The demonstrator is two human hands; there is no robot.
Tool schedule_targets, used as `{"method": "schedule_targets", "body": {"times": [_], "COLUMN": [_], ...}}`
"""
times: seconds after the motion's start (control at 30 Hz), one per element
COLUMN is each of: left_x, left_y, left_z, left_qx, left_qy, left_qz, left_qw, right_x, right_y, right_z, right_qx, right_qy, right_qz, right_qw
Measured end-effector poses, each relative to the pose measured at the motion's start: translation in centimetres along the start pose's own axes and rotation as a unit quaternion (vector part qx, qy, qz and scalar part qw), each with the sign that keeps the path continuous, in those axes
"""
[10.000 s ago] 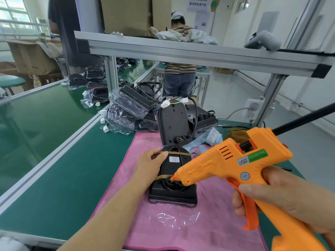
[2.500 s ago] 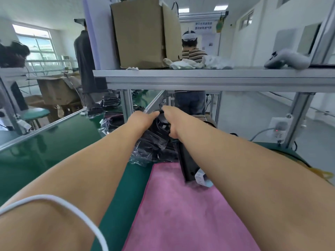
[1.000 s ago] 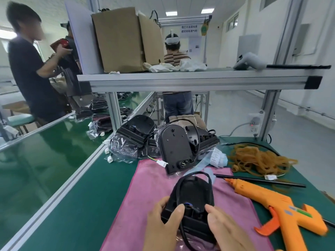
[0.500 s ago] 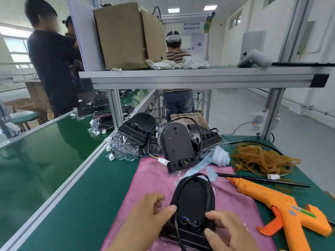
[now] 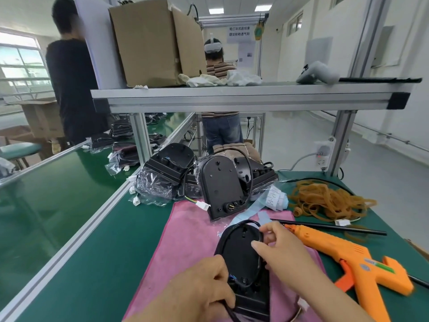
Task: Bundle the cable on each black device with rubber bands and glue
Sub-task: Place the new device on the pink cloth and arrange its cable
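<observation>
right hand [image 5: 278, 248], moved up the rim of the black device [image 5: 241, 252], pinches its looped cable [image 5: 228, 230], left hand [image 5: 204, 283] grips the tail; rubber bands [image 5: 325, 201] and glue gun [image 5: 346, 252] lie unused.

Single wide-angle view from the wearer's head; faces forward and down; green bench [image 5: 92, 240] close beneath.

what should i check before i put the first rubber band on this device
1. Black device flat on pink cloth: ok.
2. Cable looped along its rim, left hand gripping the near end, right hand pinching the far side: ok.
3. Rubber band in hand: not ok; rubber band pile lies to the right, untouched.
4. Glue gun lying beside the cloth, clear of hands: ok.
5. Glue gun heated: cannot tell.
</observation>
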State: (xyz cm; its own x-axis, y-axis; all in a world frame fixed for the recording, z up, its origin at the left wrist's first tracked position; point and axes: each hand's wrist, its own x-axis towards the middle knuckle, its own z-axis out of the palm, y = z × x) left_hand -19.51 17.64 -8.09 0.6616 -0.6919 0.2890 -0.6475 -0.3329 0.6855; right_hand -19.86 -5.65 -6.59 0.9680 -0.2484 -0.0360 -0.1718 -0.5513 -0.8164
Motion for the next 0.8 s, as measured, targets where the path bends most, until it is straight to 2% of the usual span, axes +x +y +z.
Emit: {"method": "schedule_targets", "body": {"times": [0.03, 0.07, 0.1, 0.13, 0.2, 0.3, 0.37, 0.53, 0.8], "left_x": [0.0, -0.1, 0.7, 1.4, 2.6, 4.2, 4.9, 4.9, 4.6], "left_y": [0.4, 0.2, 0.6, 0.3, 1.0, 0.5, -0.5, -3.6, -3.8], "left_z": [-0.5, -0.5, -1.3, -2.1, -3.4, -4.7, -4.8, -2.4, -1.4], "left_qx": [-0.042, 0.023, 0.114, 0.12, 0.02, -0.03, -0.038, -0.037, -0.145], "left_qy": [-0.01, -0.032, -0.041, -0.026, 0.036, 0.133, 0.158, 0.16, 0.286], "left_qz": [0.009, 0.114, 0.134, 0.112, 0.036, -0.045, -0.073, -0.173, -0.234], "left_qw": [0.999, 0.993, 0.984, 0.986, 0.999, 0.99, 0.984, 0.971, 0.918], "right_x": [0.5, 1.0, 1.5, 1.9, 2.8, 4.1, 4.6, 5.0, 5.2], "right_y": [-0.1, -0.2, -0.2, -0.2, -0.1, -0.6, -1.2, -1.5, -1.6], "right_z": [0.0, -0.1, -0.1, -0.1, -0.3, -0.3, -0.2, 0.4, 0.6], "right_qx": [-0.006, -0.017, -0.028, -0.037, -0.053, -0.127, -0.16, -0.071, -0.035], "right_qy": [-0.005, -0.013, -0.022, -0.03, -0.039, -0.062, -0.08, -0.076, -0.068], "right_qz": [-0.001, -0.001, 0.0, 0.001, 0.004, -0.011, -0.009, -0.03, -0.028], "right_qw": [1.0, 1.0, 0.999, 0.999, 0.998, 0.99, 0.984, 0.994, 0.997]}}
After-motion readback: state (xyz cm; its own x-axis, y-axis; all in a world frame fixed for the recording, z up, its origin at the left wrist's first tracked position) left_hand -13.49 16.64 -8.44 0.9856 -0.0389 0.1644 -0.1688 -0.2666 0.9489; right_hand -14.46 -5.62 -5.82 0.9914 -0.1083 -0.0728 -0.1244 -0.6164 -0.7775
